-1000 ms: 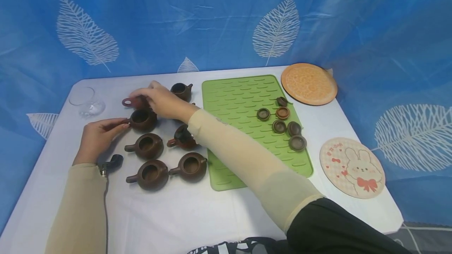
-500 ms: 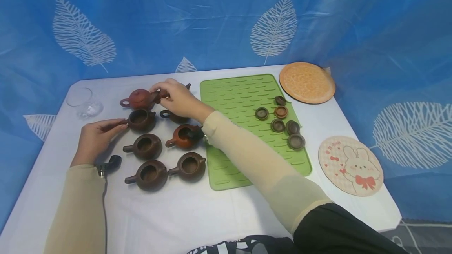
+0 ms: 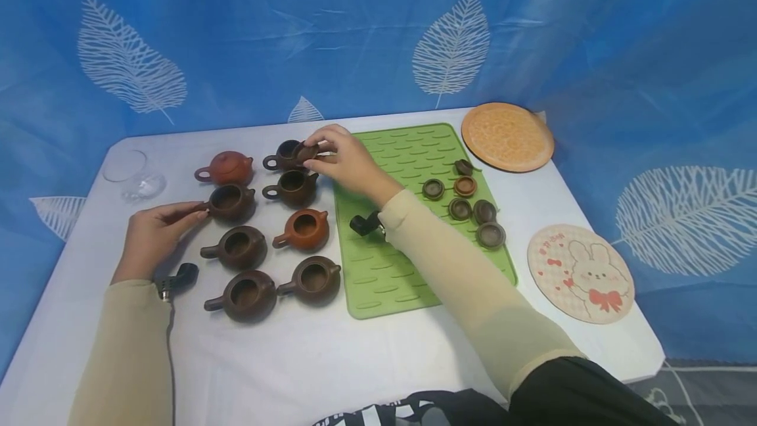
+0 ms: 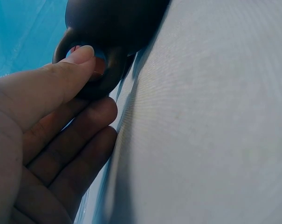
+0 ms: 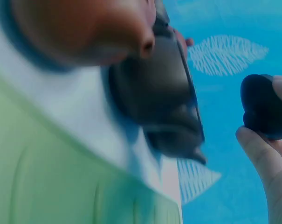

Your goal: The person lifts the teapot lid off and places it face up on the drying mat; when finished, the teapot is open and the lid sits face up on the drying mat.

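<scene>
My left hand (image 3: pixel 156 232) pinches the ring handle of a small dark brown teapot (image 3: pixel 232 204) that has no lid. In the left wrist view the thumb lies over the handle (image 4: pixel 113 74), fingers below it. My right hand (image 3: pixel 345 156) holds a dark round teapot lid (image 3: pixel 306 152) between thumb and fingertips, tilted, beside the opening of a dark teapot (image 3: pixel 286 154) at the back. The right wrist view shows the lid (image 5: pixel 259 102) raised against the blue backdrop. A red teapot (image 3: pixel 228 167) with its lid on stands behind the left hand's teapot.
Several more lidless teapots stand in two columns, including an orange one (image 3: pixel 307 230). On the right, a green mat (image 3: pixel 378 281) bears several small lids (image 3: pixel 460 209). Beyond it lie an orange round board (image 3: pixel 508 137) and a rabbit-print round mat (image 3: pixel 582 273). Clear glassware (image 3: pixel 143 186) sits far left.
My right hand has moved right from the red teapot, carrying the dark lid, to the rear dark teapot near the mat. The left hand keeps its grip on its teapot's handle.
</scene>
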The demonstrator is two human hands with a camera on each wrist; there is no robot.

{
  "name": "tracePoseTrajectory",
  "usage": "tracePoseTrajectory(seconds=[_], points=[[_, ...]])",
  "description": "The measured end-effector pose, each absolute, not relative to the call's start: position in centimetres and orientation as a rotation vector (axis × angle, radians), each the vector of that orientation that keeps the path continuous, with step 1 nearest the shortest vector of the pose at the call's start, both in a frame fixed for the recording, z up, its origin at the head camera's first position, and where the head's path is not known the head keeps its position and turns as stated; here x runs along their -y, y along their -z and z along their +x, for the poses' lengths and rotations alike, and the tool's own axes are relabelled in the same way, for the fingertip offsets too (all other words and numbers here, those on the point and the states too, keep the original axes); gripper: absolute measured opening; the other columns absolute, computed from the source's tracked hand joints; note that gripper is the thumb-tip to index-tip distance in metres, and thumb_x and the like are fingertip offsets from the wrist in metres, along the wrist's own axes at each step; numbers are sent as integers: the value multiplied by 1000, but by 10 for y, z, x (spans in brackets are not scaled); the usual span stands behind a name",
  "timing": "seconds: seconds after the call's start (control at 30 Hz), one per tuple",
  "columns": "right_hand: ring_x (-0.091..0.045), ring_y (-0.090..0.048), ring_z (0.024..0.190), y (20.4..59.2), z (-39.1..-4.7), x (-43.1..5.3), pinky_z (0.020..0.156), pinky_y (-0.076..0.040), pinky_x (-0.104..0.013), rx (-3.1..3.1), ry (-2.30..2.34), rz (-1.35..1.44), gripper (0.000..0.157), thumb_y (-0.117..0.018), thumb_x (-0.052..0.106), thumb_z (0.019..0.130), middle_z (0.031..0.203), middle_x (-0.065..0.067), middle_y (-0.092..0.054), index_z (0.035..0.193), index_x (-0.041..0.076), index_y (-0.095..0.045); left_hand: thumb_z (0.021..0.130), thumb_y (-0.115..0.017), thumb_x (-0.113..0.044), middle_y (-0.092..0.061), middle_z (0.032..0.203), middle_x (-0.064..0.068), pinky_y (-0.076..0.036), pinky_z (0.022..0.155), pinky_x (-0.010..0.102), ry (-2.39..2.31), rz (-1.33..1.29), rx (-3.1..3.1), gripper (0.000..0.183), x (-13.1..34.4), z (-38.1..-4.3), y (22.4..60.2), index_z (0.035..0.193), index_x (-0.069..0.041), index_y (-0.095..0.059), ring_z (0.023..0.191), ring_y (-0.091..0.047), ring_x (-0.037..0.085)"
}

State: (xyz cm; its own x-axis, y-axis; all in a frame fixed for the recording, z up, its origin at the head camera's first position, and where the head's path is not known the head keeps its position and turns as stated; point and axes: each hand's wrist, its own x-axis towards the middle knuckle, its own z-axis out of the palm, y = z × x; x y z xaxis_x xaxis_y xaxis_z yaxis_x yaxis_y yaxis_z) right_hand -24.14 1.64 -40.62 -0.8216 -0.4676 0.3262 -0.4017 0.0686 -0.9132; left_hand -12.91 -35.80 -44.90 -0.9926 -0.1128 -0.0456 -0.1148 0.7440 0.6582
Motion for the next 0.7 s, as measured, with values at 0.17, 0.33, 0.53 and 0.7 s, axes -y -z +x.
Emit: tracePoseTrajectory(seconds=[0.17, 0.33, 0.53, 0.7], points=[[-27, -68, 113, 415, -243, -47, 97, -55, -31, -2248, 1984, -843, 31, -81, -10, 88, 126, -16, -57, 115, -8, -66, 101, -72, -44, -69, 131, 20, -41, 108, 64, -1105, -190, -2937, 53, 358, -128, 450, 135, -3, -71, 134, -54, 44], [-28, -68, 115, 421, -241, -80, 96, -56, -32, -2329, 1977, -754, 30, -82, -8, 88, 125, -15, -60, 115, -7, -68, 101, -72, -45, -69, 131, 20, -41, 108, 64, -1105, -192, -2937, 54, 358, -128, 451, 135, -4, -71, 134, -54, 44], [-22, -70, 111, 426, -233, -120, 92, -57, -28, -2536, 1777, -724, 31, -84, 5, 91, 122, -9, -63, 118, 0, -71, 101, -72, -45, -69, 132, 20, -41, 108, 63, -1100, -188, -2945, 54, 359, -129, 451, 135, -4, -71, 134, -54, 44], [-20, -70, 107, 426, -223, -148, 91, -57, -29, -2608, 1689, -675, 31, -86, 9, 90, 122, -7, -65, 118, 3, -73, 100, -73, -46, -69, 130, 20, -43, 107, 61, -1104, -182, -2964, 54, 358, -129, 451, 134, -3, -72, 132, -56, 43]])
